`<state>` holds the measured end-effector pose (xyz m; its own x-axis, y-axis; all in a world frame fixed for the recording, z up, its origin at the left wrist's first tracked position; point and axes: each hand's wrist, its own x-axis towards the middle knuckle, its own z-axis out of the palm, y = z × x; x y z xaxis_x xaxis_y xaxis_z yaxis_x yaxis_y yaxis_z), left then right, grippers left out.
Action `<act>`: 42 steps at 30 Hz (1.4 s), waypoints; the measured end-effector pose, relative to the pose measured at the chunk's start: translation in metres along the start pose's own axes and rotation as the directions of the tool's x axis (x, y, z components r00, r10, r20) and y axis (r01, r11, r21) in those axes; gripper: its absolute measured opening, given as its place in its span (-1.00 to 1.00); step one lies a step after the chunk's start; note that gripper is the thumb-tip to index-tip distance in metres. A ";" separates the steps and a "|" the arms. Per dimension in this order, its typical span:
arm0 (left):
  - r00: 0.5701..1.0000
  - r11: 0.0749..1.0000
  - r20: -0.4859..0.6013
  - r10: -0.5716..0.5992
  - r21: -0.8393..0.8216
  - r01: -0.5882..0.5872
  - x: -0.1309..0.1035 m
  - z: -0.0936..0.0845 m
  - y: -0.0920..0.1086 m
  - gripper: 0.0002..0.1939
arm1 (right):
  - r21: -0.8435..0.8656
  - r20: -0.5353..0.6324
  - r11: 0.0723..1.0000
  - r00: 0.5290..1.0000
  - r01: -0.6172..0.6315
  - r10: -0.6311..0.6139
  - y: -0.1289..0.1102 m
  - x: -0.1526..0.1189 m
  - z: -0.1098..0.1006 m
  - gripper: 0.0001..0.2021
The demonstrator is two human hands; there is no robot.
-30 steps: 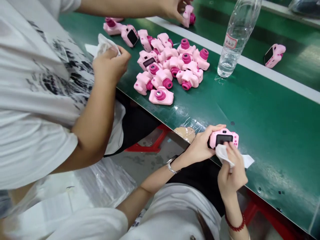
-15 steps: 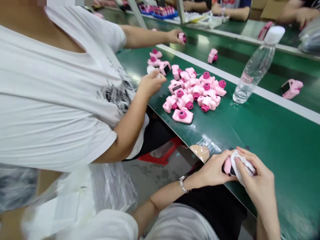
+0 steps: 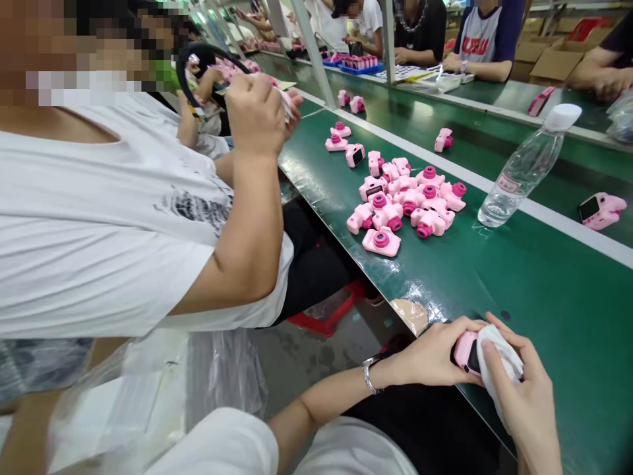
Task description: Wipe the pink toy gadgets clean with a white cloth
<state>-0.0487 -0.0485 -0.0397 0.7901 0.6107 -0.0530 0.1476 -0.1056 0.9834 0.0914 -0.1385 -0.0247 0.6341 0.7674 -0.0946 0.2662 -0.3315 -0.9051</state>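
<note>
At the near edge of the green table, my left hand (image 3: 440,353) is closed around a pink toy camera (image 3: 465,349) whose dark screen partly shows. My right hand (image 3: 529,389) grips a white cloth (image 3: 499,356) and presses it against the camera's right part. The cloth and fingers hide much of the camera. Beyond my hands lies a pile of pink toy cameras (image 3: 410,194) with darker pink lenses. One camera (image 3: 382,242) lies flat at the pile's near side.
A tilted clear water bottle (image 3: 514,171) with a white cap stands right of the pile. Past the white line are several more cameras, one (image 3: 601,211) at the far right. A co-worker (image 3: 123,218) sits at left, hands raised. A red stool (image 3: 326,316) is below.
The view has tilted up. The co-worker's hands have left the table area and come together, raised, around a pink thing. My hands still hold the camera and cloth, with more of the screen showing.
</note>
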 end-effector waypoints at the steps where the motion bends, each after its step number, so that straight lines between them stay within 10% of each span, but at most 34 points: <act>1: 1.000 1.000 0.002 0.006 -0.003 -0.006 0.000 0.000 0.000 -0.21 | 0.034 0.025 0.999 1.000 0.004 -0.005 0.000 0.000 0.000 -0.55; 11: 0.996 0.995 -0.017 0.093 -0.042 -0.093 0.005 0.001 -0.004 -0.23 | 0.333 -0.358 0.942 0.919 -0.041 0.167 0.001 0.000 0.024 -0.69; 15: 0.996 0.995 -0.022 0.084 -0.053 -0.085 0.004 -0.001 0.003 -0.30 | 0.144 -0.217 0.951 0.946 0.275 -0.241 0.004 -0.009 0.020 -0.80; 19: 0.997 0.997 -0.022 0.077 -0.015 -0.077 0.005 -0.002 0.003 -0.38 | -0.123 0.023 0.858 0.866 0.499 -0.500 0.002 -0.005 0.013 -0.85; 24: 0.990 0.983 -0.048 0.135 -0.116 -0.140 0.007 -0.001 -0.003 -0.34 | 0.027 -0.246 0.994 0.964 0.110 -0.100 -0.007 0.013 0.014 -0.77; 29: 0.989 0.934 0.003 0.147 -0.329 -0.138 0.004 -0.003 -0.003 -0.33 | 0.583 -0.086 0.794 0.959 -0.172 0.271 -0.006 0.010 0.006 -0.58; 42: 0.989 0.918 -0.026 0.147 -0.369 -0.146 0.000 -0.002 0.016 -0.34 | 0.535 -0.102 0.831 0.965 -0.152 0.242 0.004 0.007 0.001 -0.61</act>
<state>-0.0475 -0.0484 -0.0238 0.7872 0.6091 0.0964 -0.1993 0.1034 0.9745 0.0958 -0.1341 -0.0293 0.7501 0.6045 -0.2683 -0.2638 -0.0986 -0.9595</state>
